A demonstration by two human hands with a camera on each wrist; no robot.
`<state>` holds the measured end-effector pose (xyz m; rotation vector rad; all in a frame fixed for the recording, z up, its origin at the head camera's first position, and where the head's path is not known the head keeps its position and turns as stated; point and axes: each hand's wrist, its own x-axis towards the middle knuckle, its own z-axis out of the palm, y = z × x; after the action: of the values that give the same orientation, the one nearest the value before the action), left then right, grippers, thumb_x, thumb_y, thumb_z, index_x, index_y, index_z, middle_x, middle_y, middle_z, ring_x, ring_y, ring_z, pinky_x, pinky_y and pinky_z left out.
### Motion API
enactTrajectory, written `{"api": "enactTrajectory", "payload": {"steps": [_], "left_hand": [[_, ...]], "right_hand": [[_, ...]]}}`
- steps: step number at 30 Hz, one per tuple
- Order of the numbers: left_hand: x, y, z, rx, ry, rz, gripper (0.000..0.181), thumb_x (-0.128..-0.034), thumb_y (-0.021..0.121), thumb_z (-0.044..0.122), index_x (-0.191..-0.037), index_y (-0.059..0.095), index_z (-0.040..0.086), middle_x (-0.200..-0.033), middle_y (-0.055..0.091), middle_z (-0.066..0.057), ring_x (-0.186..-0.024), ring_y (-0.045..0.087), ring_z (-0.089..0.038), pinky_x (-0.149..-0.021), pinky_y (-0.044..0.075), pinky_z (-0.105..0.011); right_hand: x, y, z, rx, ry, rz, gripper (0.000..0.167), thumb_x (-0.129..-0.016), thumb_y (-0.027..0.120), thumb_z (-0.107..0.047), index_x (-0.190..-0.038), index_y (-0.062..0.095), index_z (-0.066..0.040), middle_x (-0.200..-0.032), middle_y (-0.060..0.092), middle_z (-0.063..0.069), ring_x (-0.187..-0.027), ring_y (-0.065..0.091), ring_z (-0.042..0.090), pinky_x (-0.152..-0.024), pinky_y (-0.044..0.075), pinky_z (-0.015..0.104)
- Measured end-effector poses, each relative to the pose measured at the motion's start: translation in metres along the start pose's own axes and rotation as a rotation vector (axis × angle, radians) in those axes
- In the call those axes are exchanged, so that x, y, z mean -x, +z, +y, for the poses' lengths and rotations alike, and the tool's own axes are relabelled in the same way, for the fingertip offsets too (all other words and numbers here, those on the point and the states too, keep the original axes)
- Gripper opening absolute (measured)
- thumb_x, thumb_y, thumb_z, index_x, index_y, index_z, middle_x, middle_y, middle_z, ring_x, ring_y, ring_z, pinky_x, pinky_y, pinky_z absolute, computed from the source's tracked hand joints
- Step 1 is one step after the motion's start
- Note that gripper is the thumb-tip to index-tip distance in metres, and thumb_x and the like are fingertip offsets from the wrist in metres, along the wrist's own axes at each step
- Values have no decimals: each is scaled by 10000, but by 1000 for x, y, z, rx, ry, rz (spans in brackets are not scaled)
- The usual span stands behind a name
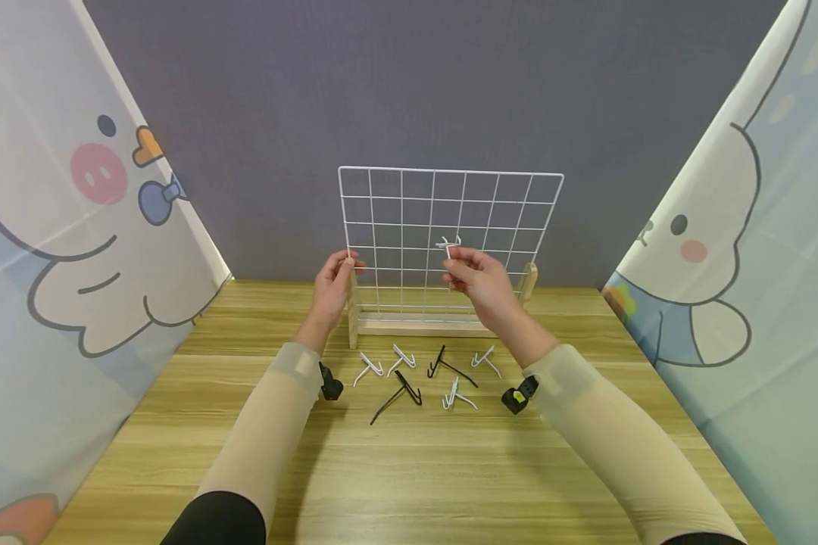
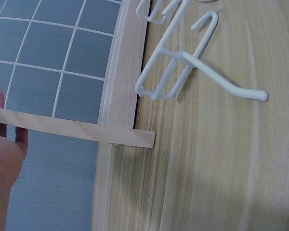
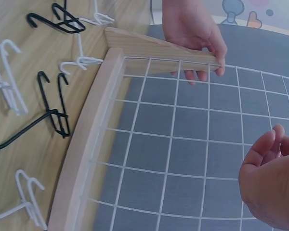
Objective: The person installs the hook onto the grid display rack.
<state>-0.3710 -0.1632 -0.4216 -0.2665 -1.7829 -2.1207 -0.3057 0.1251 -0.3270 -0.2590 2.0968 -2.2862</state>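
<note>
One slender white wire hook (image 1: 450, 244)

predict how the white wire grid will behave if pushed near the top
The white wire grid looks stiff, with straight crossing bars, and probably light for its size, being mostly gaps. It might tip, since it rises well above its wooden stand.

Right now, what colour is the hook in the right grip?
The hook is white, shown best in the head view.
</note>
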Motion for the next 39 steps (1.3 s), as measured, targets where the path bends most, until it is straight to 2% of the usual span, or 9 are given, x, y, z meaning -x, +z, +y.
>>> {"api": "enactTrajectory", "payload": {"steps": [3,6,11,15,19,23,29,32,39], "left_hand": [[0,0,0,-5,-10,2,303,-1151,564,168,-1354,617,-49,-1009,776,100,-1133,713,-300,-977,506,-291],[0,-1,0,-14,-12,-1,328,-1152,563,177,-1372,604,-63,-1014,772,106,-1141,711,-289,-972,515,-260],[0,-1,0,-10,-6,-2,345,-1155,553,168,-1381,582,-91,-1000,771,117,-1168,708,-351,-1049,509,-335],[-1,-1,0,-10,-1,-1,370,-1155,553,164,-1391,564,-119,-991,772,120,-1134,723,-312,-1083,481,-372],[0,-1,1,-16,-6,-4,367,-1153,554,171,-1397,577,-102,-1006,773,120,-1116,727,-259,-895,500,-259],[1,-1,1,-12,-11,-8,344,-1154,557,173,-1382,597,-81,-1022,780,103,-1096,736,-218,-763,466,-225],[0,0,0,2,-20,-3,341,-1153,565,181,-1371,598,-79,-1048,783,64,-1115,732,-245,-823,487,-245],[0,0,-1,8,-18,-1,353,-1151,570,183,-1373,595,-90,-1038,781,75,-1110,736,-237,-925,508,-277],[-1,0,-1,3,-7,-5,357,-1155,562,180,-1383,596,-93,-1016,773,107,-1079,737,-194,-827,470,-271]], "right_hand": [[-3,4,-5,18,-2,2,376,-1089,690,-107,-1433,608,21,-1059,664,-11,-903,699,127,-832,584,221],[-6,10,-11,26,-4,6,403,-1088,695,-115,-1457,604,19,-1064,669,-10,-896,702,118,-814,581,206],[-10,25,-20,6,-14,14,425,-1079,702,-91,-1470,601,44,-1070,684,10,-844,697,86,-782,581,192],[-16,36,-24,-23,-17,19,393,-1070,714,-84,-1440,632,19,-1120,698,52,-846,702,93,-789,586,205],[-20,44,-28,-36,-26,43,396,-1066,716,-77,-1441,634,19,-1143,688,64,-852,699,95,-792,580,211],[-24,51,-29,-58,-49,70,425,-1053,715,-40,-1454,611,59,-1050,691,4,-804,695,78,-772,578,214],[-28,55,-27,-80,-75,97,336,-1038,718,-1,-1359,626,42,-964,680,-32,-757,695,73,-745,567,208],[-29,56,-26,-70,-82,102,316,-1041,715,-4,-1344,641,44,-972,675,-24,-768,691,77,-746,562,200],[-31,59,-29,-59,-89,108,284,-1041,721,-17,-1318,685,34,-1018,688,2,-797,690,87,-784,572,223]]}}
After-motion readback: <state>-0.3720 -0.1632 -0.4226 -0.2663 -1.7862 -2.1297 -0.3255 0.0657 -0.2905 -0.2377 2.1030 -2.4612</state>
